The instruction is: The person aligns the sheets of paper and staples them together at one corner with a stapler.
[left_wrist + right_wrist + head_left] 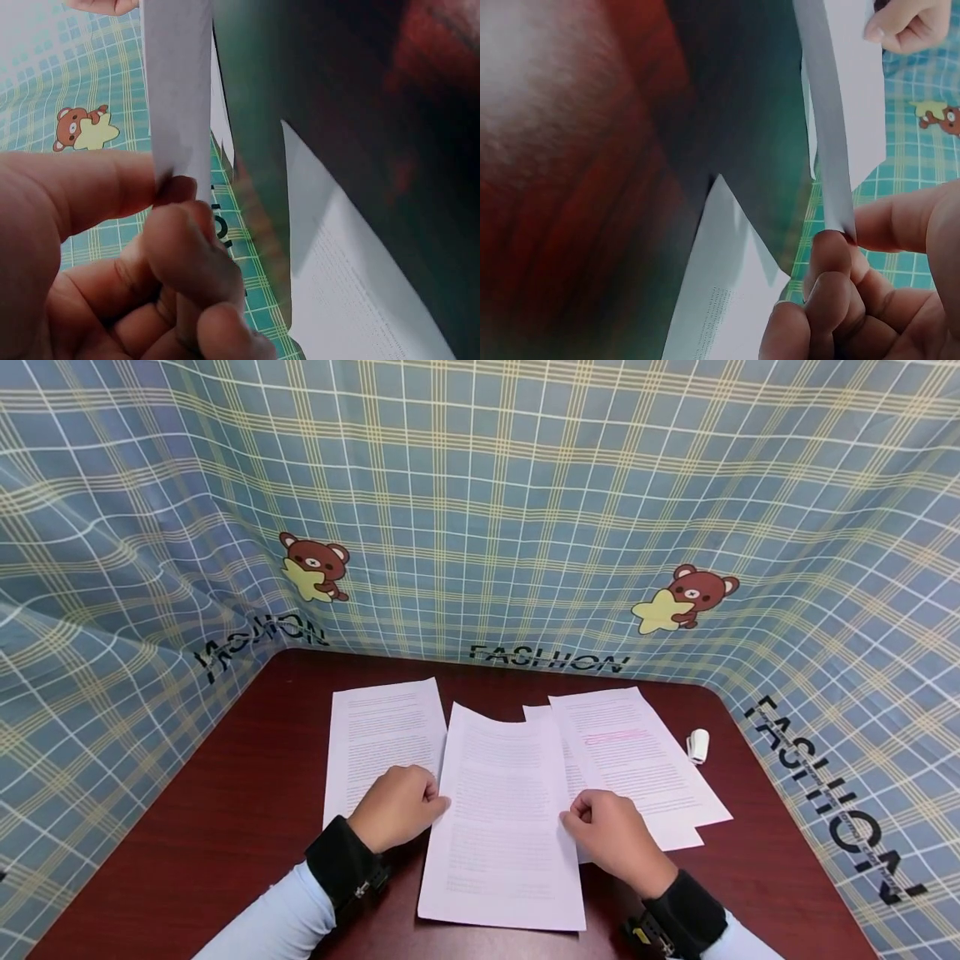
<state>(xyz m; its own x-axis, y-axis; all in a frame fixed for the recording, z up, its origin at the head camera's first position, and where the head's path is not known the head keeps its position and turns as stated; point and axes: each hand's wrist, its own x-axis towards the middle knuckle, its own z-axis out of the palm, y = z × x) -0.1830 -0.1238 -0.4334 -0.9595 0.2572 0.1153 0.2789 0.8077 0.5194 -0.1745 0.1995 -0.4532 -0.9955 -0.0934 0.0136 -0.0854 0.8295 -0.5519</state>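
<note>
A printed paper sheet [498, 827] is held up over the dark red table between both hands, its far edge curved. My left hand [401, 810] pinches its left edge between thumb and fingers; the left wrist view shows that pinch on the sheet [180, 90] close up, the fingers [187, 247] curled. On the right edge, my right hand [617, 839] pinches the same sheet, and the right wrist view shows thumb and curled fingers [829, 277] at the paper's edge [836, 150]. Whether it is one sheet or several I cannot tell.
Another printed sheet [382, 727] lies at the left. Overlapping sheets lie at the right, the top one [622, 752] with pink-marked lines. Beyond them is a small white object [698, 746]. A plaid cloth [480, 510] with bears surrounds the table [217, 793] at the back and sides.
</note>
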